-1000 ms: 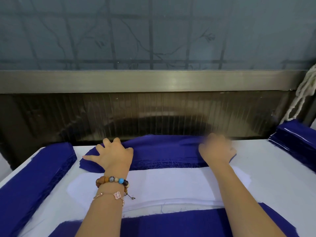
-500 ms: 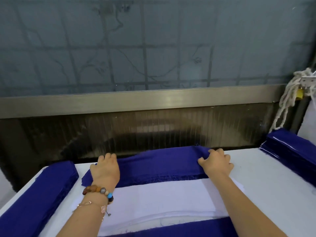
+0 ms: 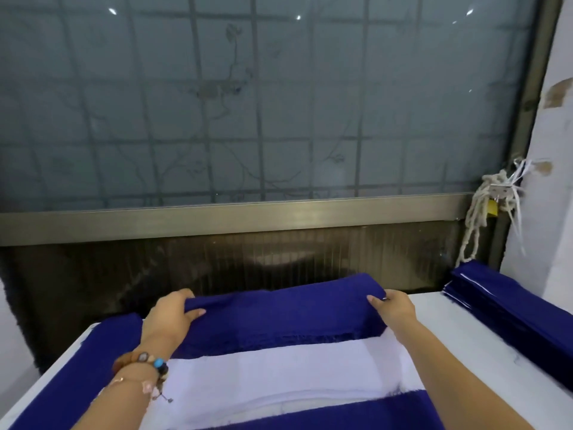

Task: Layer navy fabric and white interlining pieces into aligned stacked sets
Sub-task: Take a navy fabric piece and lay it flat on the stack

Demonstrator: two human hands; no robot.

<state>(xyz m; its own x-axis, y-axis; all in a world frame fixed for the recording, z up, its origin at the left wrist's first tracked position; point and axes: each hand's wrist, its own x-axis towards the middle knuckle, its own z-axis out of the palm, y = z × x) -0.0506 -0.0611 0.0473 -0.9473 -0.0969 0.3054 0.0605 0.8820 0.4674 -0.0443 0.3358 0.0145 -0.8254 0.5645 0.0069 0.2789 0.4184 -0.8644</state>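
A person stands at a white table [image 3: 449,346] and holds a long blue cloth [image 3: 285,311] with both hands. The left hand [image 3: 169,315] grips the left end of the blue cloth, with fingers curled over its far edge and the thumb lying on top. The right hand [image 3: 392,308] pinches the right end, with the thumb on top and the other fingers tucked under the fold. The blue cloth humps up between the two hands. Its near, frayed edge lies along the far side of the white cloth [image 3: 279,370]. The white cloth is a flat pile of thin pieces in the middle of the table. On the near side of the white cloth lies another blue piece [image 3: 310,414], touching it. To the left of the white cloth is a blue pile [image 3: 102,355], just beside the left wrist. To the right of the white cloth, well apart from it, is a blue stack [image 3: 508,302] with thin white lines in it. The left wrist wears a bead bracelet [image 3: 145,363] and a thin chain. Behind the white cloth, past the table, are a dark panel, a metal bar [image 3: 248,218] and a big cloudy window [image 3: 248,103] with a grid behind it. Up and to the right of the white cloth a pale rope [image 3: 483,212] hangs in a knot with a small yellow lock [image 3: 493,207].
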